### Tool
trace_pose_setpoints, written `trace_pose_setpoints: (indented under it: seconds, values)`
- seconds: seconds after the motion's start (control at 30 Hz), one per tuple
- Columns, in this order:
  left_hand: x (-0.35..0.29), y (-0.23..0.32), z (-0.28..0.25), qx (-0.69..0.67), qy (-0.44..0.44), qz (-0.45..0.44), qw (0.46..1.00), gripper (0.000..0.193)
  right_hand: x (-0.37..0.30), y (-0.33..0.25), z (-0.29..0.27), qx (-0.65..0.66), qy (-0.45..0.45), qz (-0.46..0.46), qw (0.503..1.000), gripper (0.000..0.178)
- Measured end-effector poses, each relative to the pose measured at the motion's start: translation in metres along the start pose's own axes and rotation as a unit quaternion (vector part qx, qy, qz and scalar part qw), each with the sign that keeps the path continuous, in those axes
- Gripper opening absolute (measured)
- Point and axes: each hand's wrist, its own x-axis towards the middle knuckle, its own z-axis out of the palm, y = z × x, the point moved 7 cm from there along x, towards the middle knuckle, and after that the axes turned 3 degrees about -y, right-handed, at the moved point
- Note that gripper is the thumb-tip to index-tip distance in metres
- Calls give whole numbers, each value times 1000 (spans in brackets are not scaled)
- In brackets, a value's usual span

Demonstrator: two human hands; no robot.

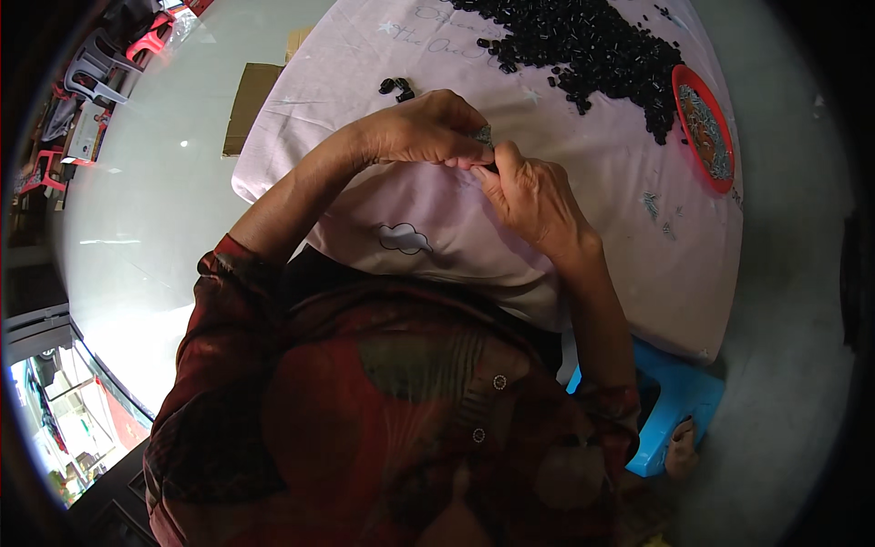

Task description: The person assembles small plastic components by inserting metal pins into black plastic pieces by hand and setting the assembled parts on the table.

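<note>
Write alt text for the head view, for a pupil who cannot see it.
A person's left hand and right hand meet over a pink cloth, closed around a mostly hidden small thing. Ahead lie many black pieces; to their right, a red bowl holds grey bits.

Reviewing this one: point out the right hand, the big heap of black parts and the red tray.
Right hand (540,196), head view: back of the hand.
Heap of black parts (597,59), head view: its middle.
Red tray (685,75), head view: its upper rim.
</note>
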Motion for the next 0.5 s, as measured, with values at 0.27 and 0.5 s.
trace_pose_setpoints:
  seconds: [0.27,0.5]
  values:
    - [-16,9,-8,-21,21,6,1000,23,11,-5,-1,-23,5,2,1000,25]
    - [-38,15,-59,234,220,29,947,22,-8,59,-49,-45,155,182,970,36]
